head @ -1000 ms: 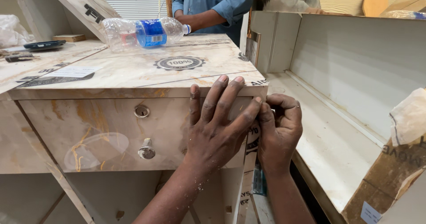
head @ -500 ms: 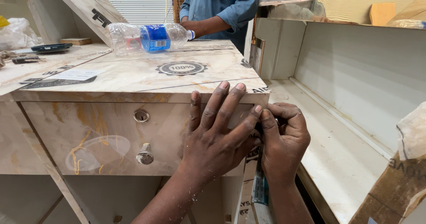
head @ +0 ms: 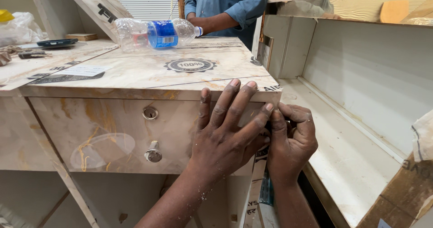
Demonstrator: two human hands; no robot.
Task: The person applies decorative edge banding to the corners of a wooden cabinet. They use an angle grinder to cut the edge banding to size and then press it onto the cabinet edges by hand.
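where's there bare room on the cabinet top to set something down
Bare marble top lies between the lying water bottle and the front edge, around the round stamp. The white shelf on the right is bare. The far-left corner by the phone is crowded.

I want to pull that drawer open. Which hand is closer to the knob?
Probably the left hand. It lies flat on the drawer front, near the knob. The right hand is curled at the drawer's right edge, farther from the knob.

drawer front [head: 112, 128] corner hidden behind left hand [head: 225, 133] — co-worker [head: 228, 4] cropped above
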